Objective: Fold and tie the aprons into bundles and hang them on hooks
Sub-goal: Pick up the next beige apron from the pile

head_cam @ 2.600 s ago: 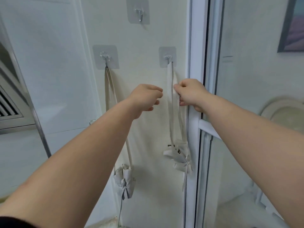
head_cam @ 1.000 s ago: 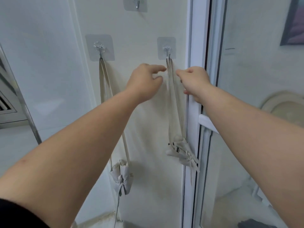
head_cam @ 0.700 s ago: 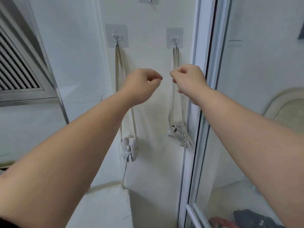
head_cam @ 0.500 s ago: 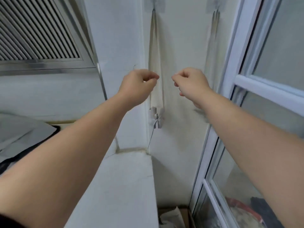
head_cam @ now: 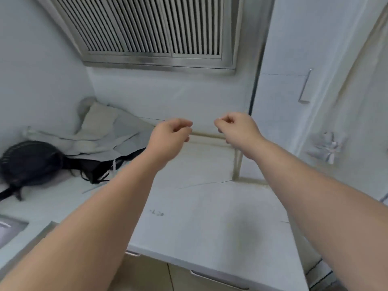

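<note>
Both hands were empty. The left hand and right hand hovered above the counter, fingers loosely curled, grasping nothing. One tied bundle hung on the wall right of the counter. Loose aprons lay heaped at the counter's far left. Judged step: fetching the next apron. The next move called for a leftward reach, lifting one apron alone.

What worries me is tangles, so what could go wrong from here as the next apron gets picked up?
1. The light aprons on the counter lie against dark straps beside a black mesh object; pulling one apron could drag those along.
2. The hung bundle is on the wall just right of the right arm; a wide swing might knock it.
The left hand and right hand hold nothing.
</note>
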The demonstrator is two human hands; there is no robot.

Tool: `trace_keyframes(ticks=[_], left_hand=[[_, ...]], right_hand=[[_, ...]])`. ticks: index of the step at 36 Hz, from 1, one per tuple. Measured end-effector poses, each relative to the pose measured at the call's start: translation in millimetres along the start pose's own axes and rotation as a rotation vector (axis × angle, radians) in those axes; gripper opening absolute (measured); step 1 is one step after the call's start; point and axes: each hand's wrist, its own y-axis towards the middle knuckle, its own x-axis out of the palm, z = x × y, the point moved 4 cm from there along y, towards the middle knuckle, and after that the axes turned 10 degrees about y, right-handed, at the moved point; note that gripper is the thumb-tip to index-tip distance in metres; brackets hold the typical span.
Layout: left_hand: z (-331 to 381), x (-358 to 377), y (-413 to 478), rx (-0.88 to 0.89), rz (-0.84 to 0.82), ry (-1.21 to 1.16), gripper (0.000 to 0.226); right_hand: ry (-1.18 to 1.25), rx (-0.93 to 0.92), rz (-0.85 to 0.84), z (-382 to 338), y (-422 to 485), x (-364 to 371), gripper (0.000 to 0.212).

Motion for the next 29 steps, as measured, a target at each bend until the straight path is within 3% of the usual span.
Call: trace_keyframes(ticks=[11, 20, 25, 29], left_hand=[[-146.3, -182.9, 51.9, -0.186, 0.133, 0.222, 0.020], [-215.9, -201.4, 130.3, -0.244, 0.065, 0.291, 0.024], [-251.6, -207.5, 163.4, -0.321, 0.032, 0.343, 0.032], [-278.9, -225.8, 192.2, -0.384, 0.069, 0.454, 0.043]], right_hand=[[0.135, 0.039, -0.264, -13.4, 47.9, 245.7, 0.020], [0.069, 0.080, -0.307, 2.4, 135.2, 327.9, 0.022], [0.028, 0.086, -0.373, 14.7, 189.5, 366.2, 0.010], [-0.003, 0.090, -0.438, 22.8, 216.5, 400.6, 0.017]])
